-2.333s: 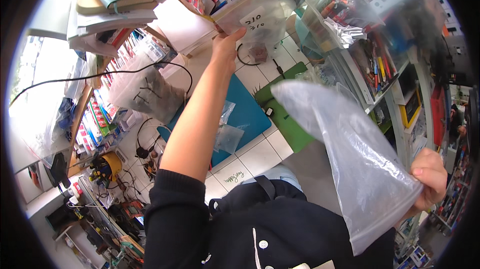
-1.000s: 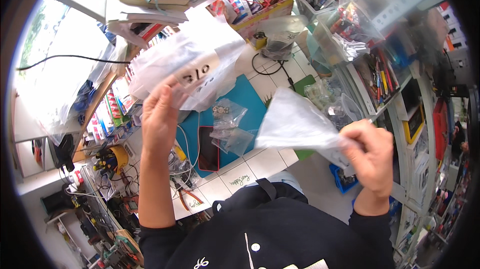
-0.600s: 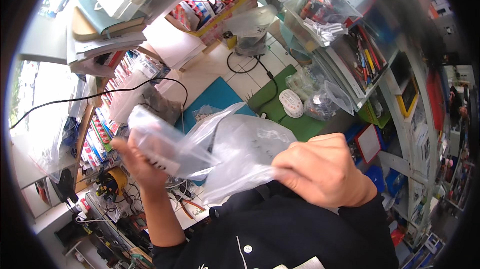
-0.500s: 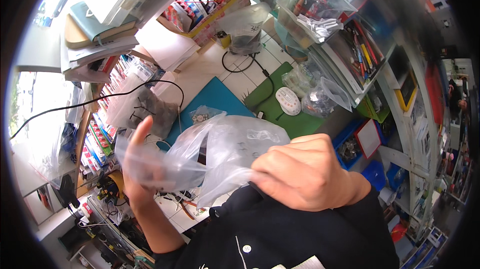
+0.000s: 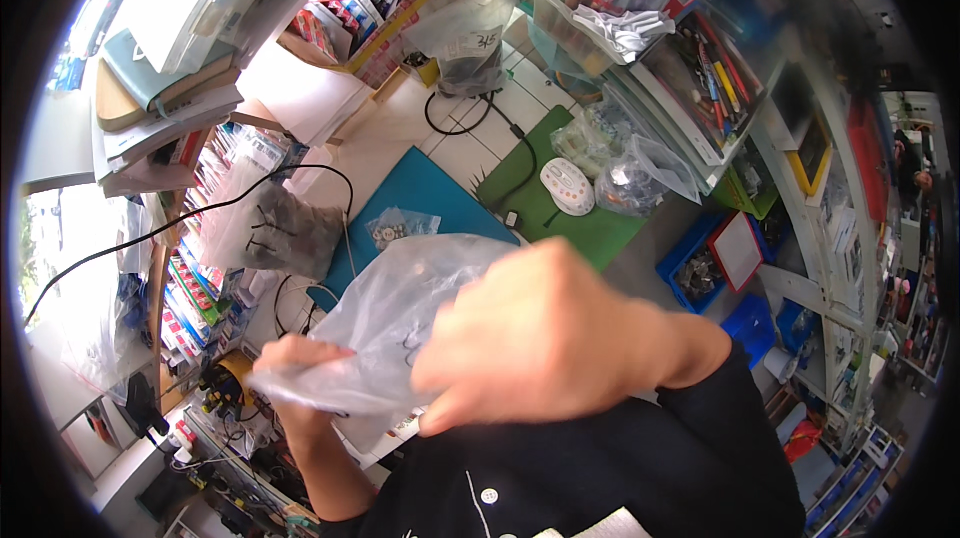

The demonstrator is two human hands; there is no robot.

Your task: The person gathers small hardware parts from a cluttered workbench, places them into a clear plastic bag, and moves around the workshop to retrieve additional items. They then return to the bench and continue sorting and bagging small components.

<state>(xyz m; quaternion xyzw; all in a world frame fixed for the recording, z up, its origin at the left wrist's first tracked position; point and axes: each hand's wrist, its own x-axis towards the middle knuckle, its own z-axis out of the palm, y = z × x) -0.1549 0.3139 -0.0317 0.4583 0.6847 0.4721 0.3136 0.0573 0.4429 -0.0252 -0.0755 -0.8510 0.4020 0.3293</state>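
A clear, cloudy plastic bag (image 5: 385, 303) is stretched between my two hands in front of my chest, with some dark marks on its film. My left hand (image 5: 303, 353) has its fingers curled over the bag's left edge, partly veiled by the film. On the other side my right hand (image 5: 560, 333), smeared by motion, is closed like a fist against the bag's right edge. Its fingertips are hidden from view. Just beyond the bag, a small clear packet of round metal parts (image 5: 400, 226) rests on a blue mat (image 5: 410, 178).
A green mat (image 5: 615, 238) carries a white oval device (image 5: 567, 186) beside clear bags of parts (image 5: 630, 178). A filled plastic bag (image 5: 280, 228) stands at left under a black cable (image 5: 200, 201). Another marked bag (image 5: 470, 48) sits at the back. Shelves with bins (image 5: 700, 273) line the right.
My left hand, earlier spread with a raised finger, has lowered and curled onto the bag's edge. My right hand has moved leftward and nearer the left one. The bag is bunched closer between them.
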